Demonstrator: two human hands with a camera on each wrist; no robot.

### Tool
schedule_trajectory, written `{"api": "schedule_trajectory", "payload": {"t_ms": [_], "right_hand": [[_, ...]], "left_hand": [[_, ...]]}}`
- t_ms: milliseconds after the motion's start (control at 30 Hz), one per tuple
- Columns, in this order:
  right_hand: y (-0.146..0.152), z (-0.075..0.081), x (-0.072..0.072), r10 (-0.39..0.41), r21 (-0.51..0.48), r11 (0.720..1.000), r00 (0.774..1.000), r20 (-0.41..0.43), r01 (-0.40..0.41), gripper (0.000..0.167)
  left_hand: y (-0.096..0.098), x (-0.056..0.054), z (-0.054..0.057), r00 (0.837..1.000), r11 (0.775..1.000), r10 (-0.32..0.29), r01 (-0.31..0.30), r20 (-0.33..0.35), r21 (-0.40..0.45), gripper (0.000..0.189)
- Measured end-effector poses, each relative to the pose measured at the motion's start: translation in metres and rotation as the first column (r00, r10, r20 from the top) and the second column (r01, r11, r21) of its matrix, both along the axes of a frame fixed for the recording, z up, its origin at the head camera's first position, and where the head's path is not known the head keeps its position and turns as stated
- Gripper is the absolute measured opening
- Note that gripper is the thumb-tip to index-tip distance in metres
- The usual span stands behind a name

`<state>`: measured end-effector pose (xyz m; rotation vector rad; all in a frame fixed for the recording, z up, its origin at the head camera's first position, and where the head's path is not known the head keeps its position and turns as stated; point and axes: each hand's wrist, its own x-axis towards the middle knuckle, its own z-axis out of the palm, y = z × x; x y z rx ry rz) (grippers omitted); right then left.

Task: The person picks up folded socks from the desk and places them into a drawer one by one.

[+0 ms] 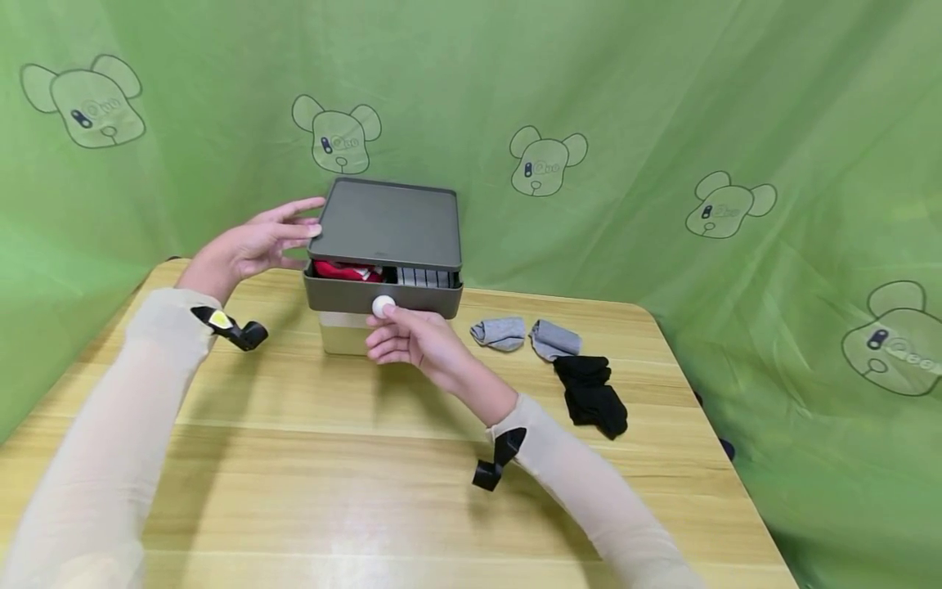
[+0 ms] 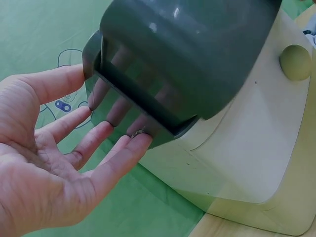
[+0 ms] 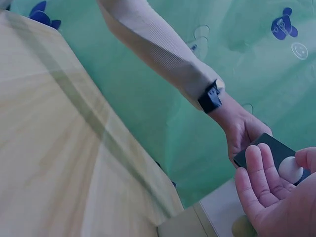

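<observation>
A small drawer box [image 1: 393, 217] with a dark grey top stands at the back of the table. Its dark upper drawer [image 1: 334, 294] is partly out, showing red cloth [image 1: 346, 271] and grey striped cloth [image 1: 427, 278] inside. My right hand [image 1: 419, 343] is at the white knob [image 1: 383, 306] on this drawer's front, thumb and forefinger about the knob, the other fingers loose below. On the box's left side rests my left hand [image 1: 253, 245], fingers spread; up close, its fingertips touch the dark plastic [image 2: 163, 64]. The pale lower drawer [image 2: 237, 128] has its own knob [image 2: 296, 62].
Two folded grey socks [image 1: 500, 333] [image 1: 555, 339] lie on the table right of the box. Black socks [image 1: 592, 397] are just in front of them. A green curtain [image 1: 456, 82] hangs close behind the wooden table [image 1: 309, 491].
</observation>
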<state>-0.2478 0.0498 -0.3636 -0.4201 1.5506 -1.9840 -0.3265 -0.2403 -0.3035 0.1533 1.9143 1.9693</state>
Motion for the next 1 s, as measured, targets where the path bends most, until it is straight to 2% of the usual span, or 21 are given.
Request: {"api": "schedule_trajectory", "payload": {"t_ms": [333,700,867,1000], "right_hand": [[-0.006,-0.002,-0.022,-0.035,-0.004,0.999,0.999,-0.012,0.035,0.050],[-0.008,-0.001,-0.030,-0.070,-0.006,0.998,0.998,0.008,0.070,0.046],[-0.002,-0.006,-0.028,-0.086,0.105,0.990,0.994,-0.069,0.093,0.047],[0.007,-0.015,-0.024,-0.053,0.254,0.964,0.993,-0.108,0.079,0.050]], "left_hand": [[0.000,0.000,-0.002,1.000,1.000,0.004,-0.004,-0.004,0.016,0.073],[0.001,0.004,-0.004,1.000,0.999,0.019,-0.019,0.002,0.038,0.073],[0.002,0.003,-0.006,1.000,0.999,0.023,-0.023,-0.005,0.038,0.072],[0.001,0.003,-0.007,1.000,0.999,0.029,-0.029,-0.007,0.038,0.070]]}}
